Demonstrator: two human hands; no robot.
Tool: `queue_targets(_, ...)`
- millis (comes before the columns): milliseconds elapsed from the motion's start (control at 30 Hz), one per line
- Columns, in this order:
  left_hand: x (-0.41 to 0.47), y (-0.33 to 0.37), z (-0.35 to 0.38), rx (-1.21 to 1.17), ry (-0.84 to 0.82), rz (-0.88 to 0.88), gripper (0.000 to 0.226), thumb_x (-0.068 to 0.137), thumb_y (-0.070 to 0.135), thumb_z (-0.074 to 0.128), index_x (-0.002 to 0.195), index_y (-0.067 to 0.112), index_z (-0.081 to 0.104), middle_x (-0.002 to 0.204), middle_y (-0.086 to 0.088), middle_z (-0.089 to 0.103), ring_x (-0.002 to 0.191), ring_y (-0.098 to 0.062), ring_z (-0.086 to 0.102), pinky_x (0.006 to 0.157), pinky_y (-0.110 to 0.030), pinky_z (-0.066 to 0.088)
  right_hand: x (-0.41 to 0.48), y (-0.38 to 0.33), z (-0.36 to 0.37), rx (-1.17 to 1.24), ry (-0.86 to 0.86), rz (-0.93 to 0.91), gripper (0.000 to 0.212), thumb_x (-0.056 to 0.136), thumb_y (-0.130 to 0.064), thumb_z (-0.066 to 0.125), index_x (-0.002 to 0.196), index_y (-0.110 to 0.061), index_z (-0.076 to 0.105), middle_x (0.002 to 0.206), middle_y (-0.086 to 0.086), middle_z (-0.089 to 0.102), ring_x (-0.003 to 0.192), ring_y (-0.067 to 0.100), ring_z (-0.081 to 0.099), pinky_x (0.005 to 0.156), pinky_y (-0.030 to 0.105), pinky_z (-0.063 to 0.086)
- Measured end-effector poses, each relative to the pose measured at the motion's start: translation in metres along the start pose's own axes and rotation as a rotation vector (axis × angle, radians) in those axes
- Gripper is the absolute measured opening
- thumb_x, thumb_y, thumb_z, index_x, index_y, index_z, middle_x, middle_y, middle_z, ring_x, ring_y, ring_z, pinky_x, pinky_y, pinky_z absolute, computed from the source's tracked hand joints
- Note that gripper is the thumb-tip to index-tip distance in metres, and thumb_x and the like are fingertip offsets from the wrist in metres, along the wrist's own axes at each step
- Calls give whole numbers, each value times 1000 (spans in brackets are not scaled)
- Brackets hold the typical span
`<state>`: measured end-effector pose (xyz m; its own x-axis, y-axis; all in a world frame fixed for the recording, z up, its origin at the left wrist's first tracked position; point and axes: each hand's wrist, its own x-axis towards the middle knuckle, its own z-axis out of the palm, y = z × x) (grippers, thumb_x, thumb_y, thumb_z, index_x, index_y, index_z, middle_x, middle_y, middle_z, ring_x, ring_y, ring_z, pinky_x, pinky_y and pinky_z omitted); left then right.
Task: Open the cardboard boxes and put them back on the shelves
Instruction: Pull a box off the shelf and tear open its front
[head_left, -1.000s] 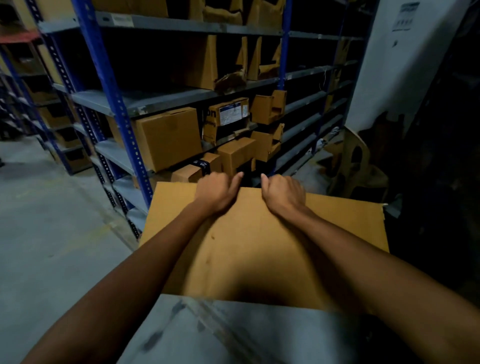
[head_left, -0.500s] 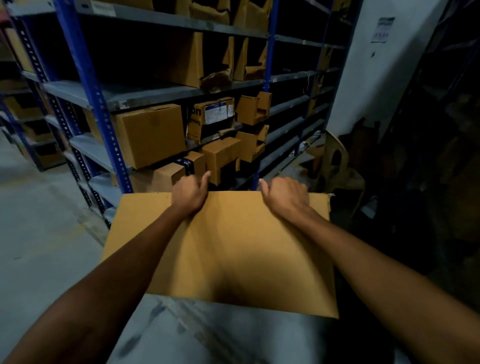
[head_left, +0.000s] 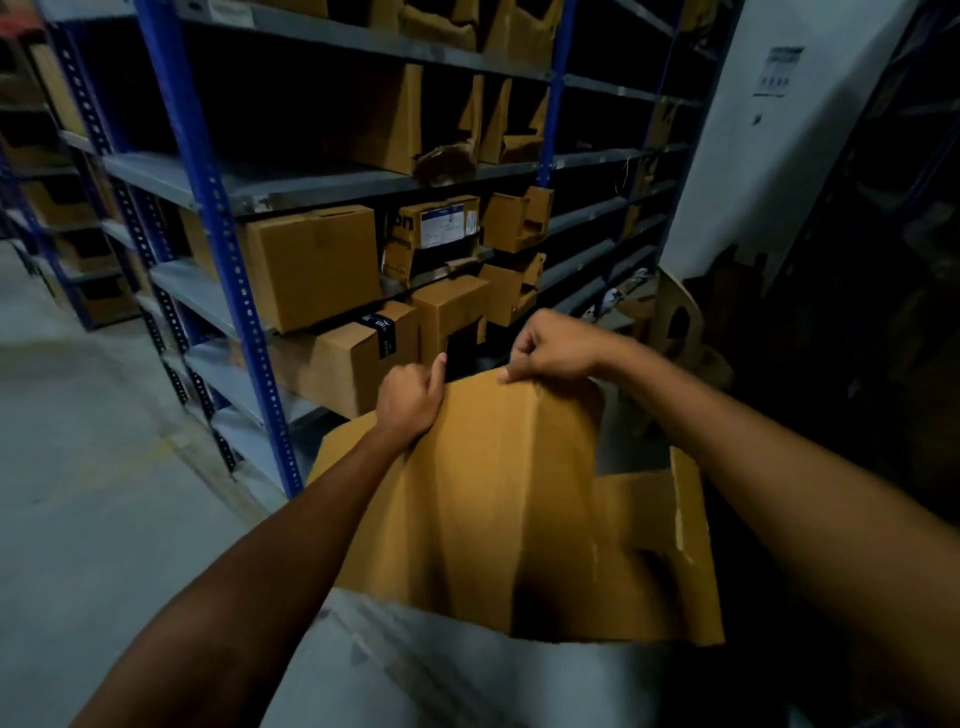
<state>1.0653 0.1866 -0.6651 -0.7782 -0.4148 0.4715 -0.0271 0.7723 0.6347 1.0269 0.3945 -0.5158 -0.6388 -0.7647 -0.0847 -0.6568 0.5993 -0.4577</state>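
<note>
Far left: blue-posted shelves (head_left: 208, 218) carrying a closed brown box (head_left: 317, 265). Near centre, left hand (head_left: 410, 400) curled over the far edge of the flattened cardboard box (head_left: 493, 493), gripping it. Held low before the shelves, above the grey floor (head_left: 104, 467); lies with its long axis left to right, creases running near to far, far edge tipped up toward the rack. Further right, right hand (head_left: 556, 348) pinching the same edge between thumb and curled fingers.

grey shelves (head_left: 332, 179) on blue uprights, cardboard boxes (head_left: 311, 270) aboard
</note>
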Motion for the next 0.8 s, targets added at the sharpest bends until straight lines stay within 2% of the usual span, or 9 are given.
queue_targets(100, -2, 1, -1, 146, 13, 19, 42, 98, 47, 34, 75, 18, 53, 67, -1, 56, 60, -19, 55, 56, -37, 50, 22, 7, 26, 84, 206, 78, 30, 82, -27, 76, 59, -8, 68, 57, 4, 57, 56, 14, 51, 58, 36, 44)
queue_targets(233, -17, 31, -15, 57, -25, -25, 34, 98, 48, 38, 85, 22, 56, 72, 4, 57, 68, -16, 58, 57, -30, 46, 48, 15, 49, 143, 386, 234, 17, 76, -27, 80, 69, -13, 74, 68, 1, 68, 70, 14, 63, 65, 33, 52)
queue_targets(333, -34, 56, -28, -32, -125, -141, 51, 93, 61, 40, 111, 18, 60, 92, 1, 66, 86, -19, 64, 73, -37, 54, 67, 12, 63, 185, 386, 334, 12, 75, -25, 79, 75, -15, 74, 76, 1, 69, 77, 18, 66, 71, 34, 56)
queue_targets(367, -40, 62, -31, 5, -181, -161, 65, 89, 68, 42, 127, 16, 53, 105, -2, 66, 96, -22, 63, 80, -40, 54, 73, 9, 67, 194, 375, 348, 12, 75, -25, 79, 77, -14, 73, 79, 3, 70, 79, 20, 67, 73, 37, 57)
queue_targets(433, -55, 72, -32, 84, -321, -186, 100, 76, 79, 50, 150, 17, 22, 134, -9, 53, 117, -28, 55, 94, -46, 49, 83, -1, 75, 207, 360, 371, 15, 75, -26, 79, 78, -13, 70, 88, 6, 70, 84, 25, 67, 70, 36, 56)
queue_targets(500, -70, 77, -24, 183, -431, -177, 123, 68, 79, 59, 154, 21, -6, 150, -13, 33, 132, -33, 40, 105, -47, 40, 92, -11, 80, 190, 359, 386, 13, 81, -23, 74, 86, -12, 69, 98, 8, 69, 91, 27, 67, 66, 32, 49)
queue_targets(533, -76, 79, -20, 263, -443, -166, 128, 66, 79, 62, 153, 21, -13, 152, -13, 27, 134, -35, 35, 107, -48, 37, 95, -15, 81, 171, 363, 396, 13, 84, -21, 71, 92, -11, 70, 101, 8, 69, 95, 27, 66, 66, 31, 47)
queue_targets(667, -80, 70, -11, 577, -347, -124, 131, 63, 73, 70, 151, 21, -13, 152, -19, 15, 132, -40, 29, 100, -56, 37, 104, -29, 79, 123, 432, 425, 18, 87, -15, 66, 103, -9, 69, 113, 12, 67, 107, 32, 62, 80, 36, 50)
queue_targets(800, -61, 62, -17, 606, -294, -29, 126, 66, 57, 76, 151, 24, -12, 136, -15, 30, 119, -36, 38, 92, -55, 43, 111, -25, 69, 236, 457, 364, 12, 85, -21, 67, 90, -12, 74, 99, 7, 72, 96, 27, 67, 79, 35, 55)
